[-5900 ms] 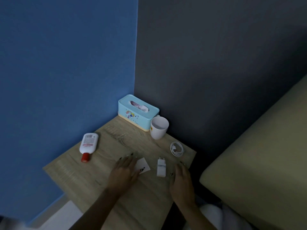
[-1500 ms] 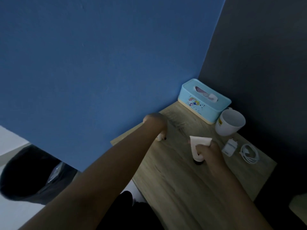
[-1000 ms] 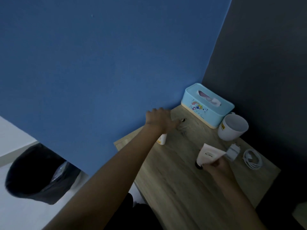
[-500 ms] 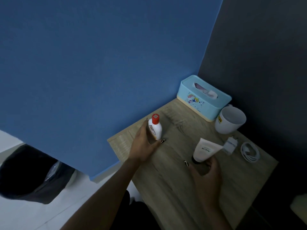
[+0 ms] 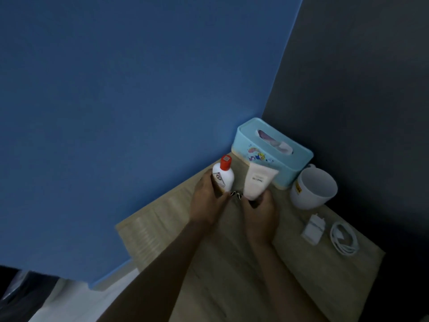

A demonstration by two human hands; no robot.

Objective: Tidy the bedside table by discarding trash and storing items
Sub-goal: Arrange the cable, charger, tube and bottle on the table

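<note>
On the wooden bedside table (image 5: 290, 280) my left hand (image 5: 207, 203) grips a white bottle with a red cap (image 5: 223, 176), held upright near the blue wall. Right beside it my right hand (image 5: 258, 211) holds a white cream tube (image 5: 257, 181) upright, cap end down in the fingers. Both items stand side by side, just in front of the light-blue tissue box (image 5: 271, 152) in the corner.
A white mug (image 5: 312, 191) stands right of the tissue box. A white charger plug (image 5: 313, 228) and a coiled white cable (image 5: 343, 238) lie near the table's right edge. A black bin bag (image 5: 14, 296) shows at the lower left on the floor.
Both hands have moved toward the back corner, bringing the bottle and the tube together in front of the tissue box. The tube is now upright instead of lying tilted.
</note>
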